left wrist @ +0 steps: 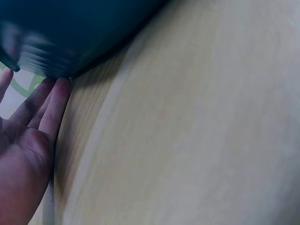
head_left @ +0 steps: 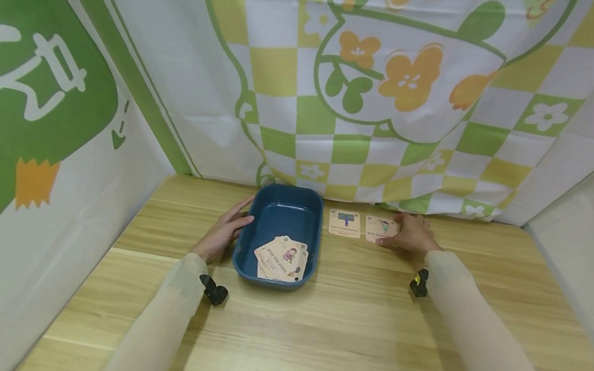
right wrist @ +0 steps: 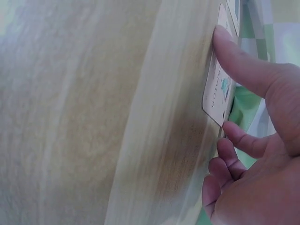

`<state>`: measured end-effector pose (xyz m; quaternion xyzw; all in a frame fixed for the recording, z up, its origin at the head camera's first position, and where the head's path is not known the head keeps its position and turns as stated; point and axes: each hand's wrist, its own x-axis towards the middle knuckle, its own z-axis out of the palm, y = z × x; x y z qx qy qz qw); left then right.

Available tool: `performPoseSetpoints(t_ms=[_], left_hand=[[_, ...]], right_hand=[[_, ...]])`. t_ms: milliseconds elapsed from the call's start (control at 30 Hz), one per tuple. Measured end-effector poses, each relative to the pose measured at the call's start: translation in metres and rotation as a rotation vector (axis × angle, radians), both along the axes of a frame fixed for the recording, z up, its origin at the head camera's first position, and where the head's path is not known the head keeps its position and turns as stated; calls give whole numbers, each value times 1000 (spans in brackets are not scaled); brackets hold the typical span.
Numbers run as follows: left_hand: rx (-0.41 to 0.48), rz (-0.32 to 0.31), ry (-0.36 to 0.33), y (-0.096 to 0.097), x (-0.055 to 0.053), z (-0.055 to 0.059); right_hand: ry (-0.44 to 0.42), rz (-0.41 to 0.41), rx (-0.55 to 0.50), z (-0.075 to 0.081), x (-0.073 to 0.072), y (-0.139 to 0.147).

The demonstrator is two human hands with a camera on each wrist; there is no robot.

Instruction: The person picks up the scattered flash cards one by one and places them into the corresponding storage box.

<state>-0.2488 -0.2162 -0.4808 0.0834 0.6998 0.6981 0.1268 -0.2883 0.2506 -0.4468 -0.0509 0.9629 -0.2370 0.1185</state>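
My left hand rests against the left side of a dark blue plastic bin, thumb near its rim. In the left wrist view its straight fingers touch the bin's outer wall low down. Several picture cards lie in a loose stack at the bin's near end, the top one reading "play the violin". At the right, my right hand holds a badminton card at its edges, with thumb and index finger spread across it. The other fingers are curled in the right wrist view.
Another card, showing a blackboard picture, lies between the bin and the badminton card. Behind them a checked, flowered cloth hangs to the back edge of the wooden table. A printed side panel borders the left.
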Motion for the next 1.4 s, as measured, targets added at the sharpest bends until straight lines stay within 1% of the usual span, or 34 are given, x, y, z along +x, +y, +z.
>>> performPoseSetpoints(t_ms=[167, 333, 533, 667, 833, 900, 1033, 1100, 1400], left_hand=[[-2, -1, 0, 1, 0, 0], [1, 5, 3, 0, 1, 1], [-5, 5, 7, 0, 0, 2], [-2, 2, 11, 0, 0, 2], [-2, 2, 9, 0, 0, 2], [-2, 2, 7, 0, 0, 1], [1, 1, 8, 0, 1, 1], [2, 2, 7, 1, 1, 1], [5, 1, 2, 1, 1, 1]], right_hand=[[-18, -22, 22, 2, -1, 1], [8, -66, 17, -1, -1, 4], [35, -90, -33, 0, 3, 10], [59, -71, -93, 3, 8, 16], [34, -41, -241, 1, 13, 26], [31, -15, -275, 0, 15, 30], [63, 44, -283, 2, 22, 33], [85, 60, -284, 5, 27, 32], [186, 66, -292, 10, 45, 25]])
